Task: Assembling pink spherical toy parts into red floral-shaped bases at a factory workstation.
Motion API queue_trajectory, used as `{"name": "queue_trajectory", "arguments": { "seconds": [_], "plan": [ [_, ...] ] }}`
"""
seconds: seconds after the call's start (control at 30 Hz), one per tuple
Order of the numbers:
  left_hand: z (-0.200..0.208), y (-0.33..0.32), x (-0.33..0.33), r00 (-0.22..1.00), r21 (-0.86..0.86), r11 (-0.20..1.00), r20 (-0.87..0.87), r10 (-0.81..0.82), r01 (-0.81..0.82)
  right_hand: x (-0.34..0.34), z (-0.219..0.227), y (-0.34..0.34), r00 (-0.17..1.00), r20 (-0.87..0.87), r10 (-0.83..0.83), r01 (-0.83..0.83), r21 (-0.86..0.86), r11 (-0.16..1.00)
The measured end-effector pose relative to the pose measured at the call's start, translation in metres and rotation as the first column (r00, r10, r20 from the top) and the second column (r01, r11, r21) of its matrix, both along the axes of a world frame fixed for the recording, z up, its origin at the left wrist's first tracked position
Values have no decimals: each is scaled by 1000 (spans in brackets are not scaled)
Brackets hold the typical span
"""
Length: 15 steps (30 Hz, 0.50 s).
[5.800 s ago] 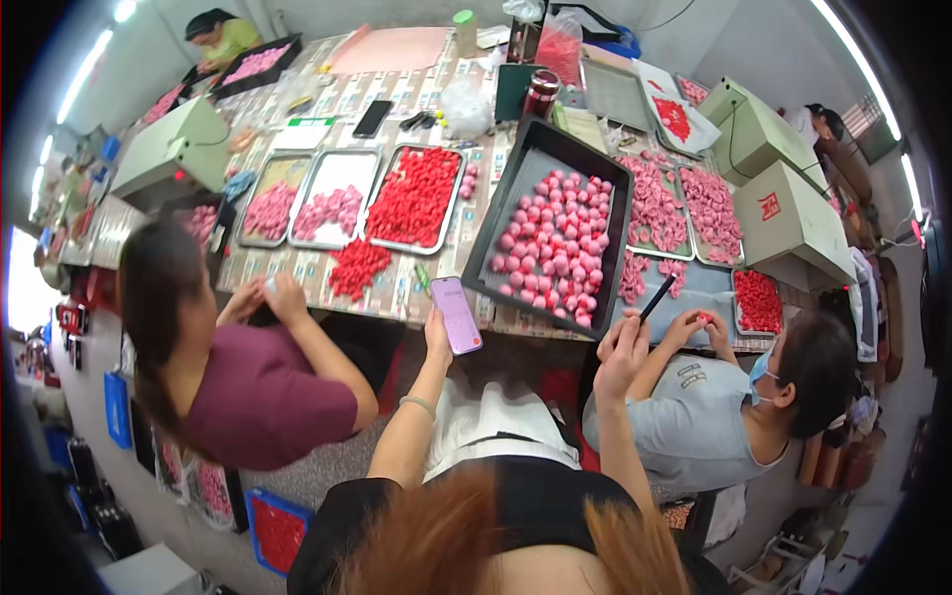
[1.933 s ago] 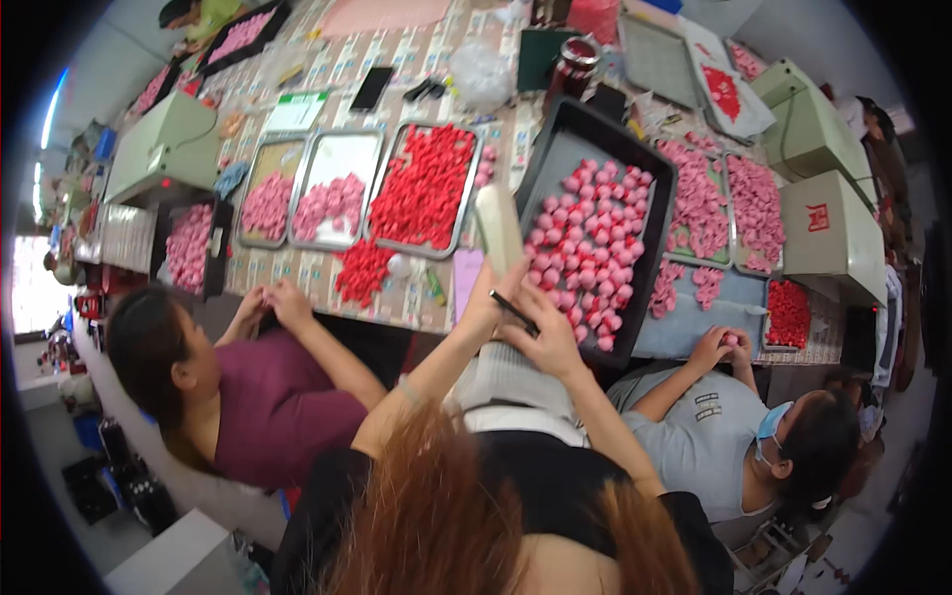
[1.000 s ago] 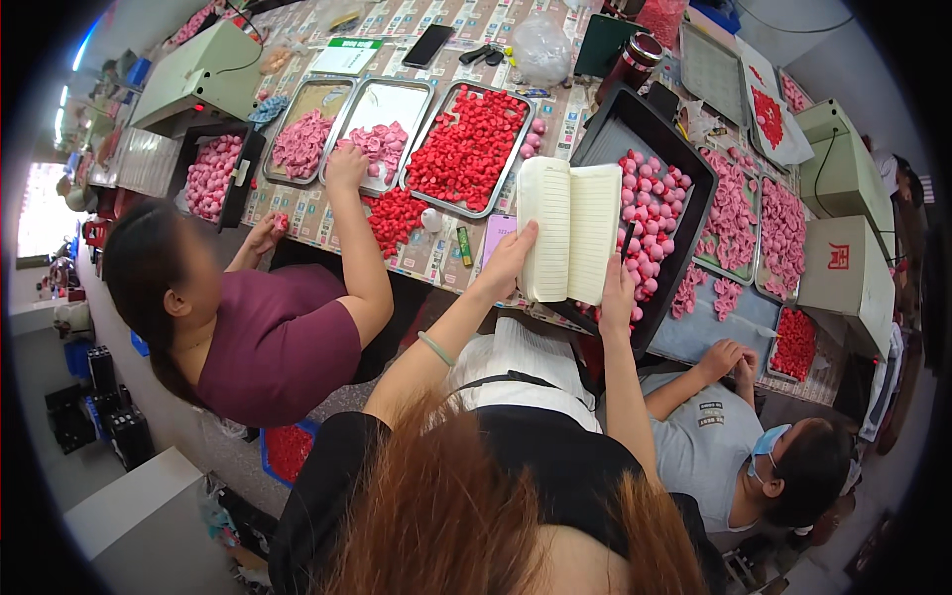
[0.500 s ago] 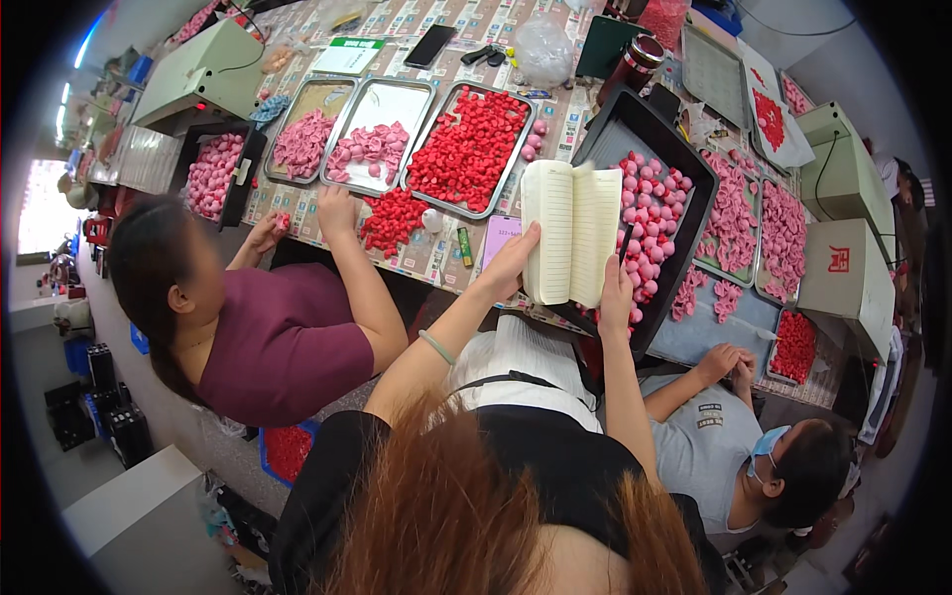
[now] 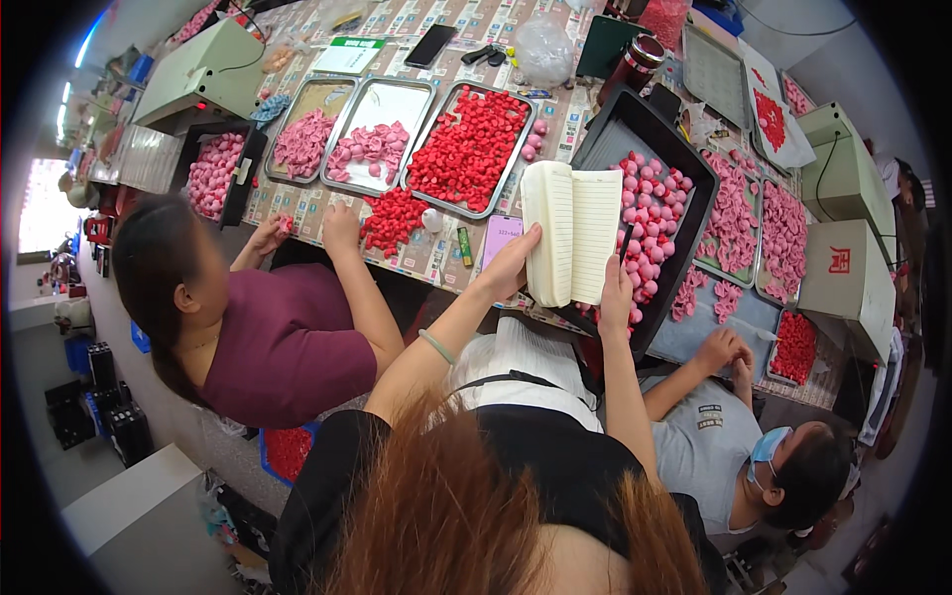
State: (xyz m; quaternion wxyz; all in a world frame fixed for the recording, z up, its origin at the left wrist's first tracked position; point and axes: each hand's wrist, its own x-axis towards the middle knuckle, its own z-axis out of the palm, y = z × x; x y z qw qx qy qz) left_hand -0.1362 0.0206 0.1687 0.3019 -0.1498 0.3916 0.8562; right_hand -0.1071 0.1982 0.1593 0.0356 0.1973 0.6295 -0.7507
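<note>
Stretching beyond the notebook (image 5: 595,238): patterned tabletop (image 5: 476,25), pale wall (image 5: 833,69).

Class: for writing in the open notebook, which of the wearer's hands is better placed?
Probably the right hand: it holds a black pen by the notebook, while the left hand is occupied gripping the notebook's left side.
</note>
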Motion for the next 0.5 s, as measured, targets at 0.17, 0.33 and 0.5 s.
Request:
{"name": "queue_trajectory", "arguments": {
  "seconds": [0.17, 0.33, 0.5],
  "plan": [
    [-3, 0, 0, 1000, -12, 1000, -15, -5, 5, 0, -4, 0, 1000, -22, -17, 17, -5, 1000],
    [2, -1, 1, 1000, -30, 1000, -11, -1, 1, -1, 4, -1, 1000, 5, 13, -13, 20, 1000],
    [1, 0, 0, 1000, -31, 999, 0, -14, 14, -2, -1, -2, 999, -45, -25, 27, 42, 999]
  ]
}}
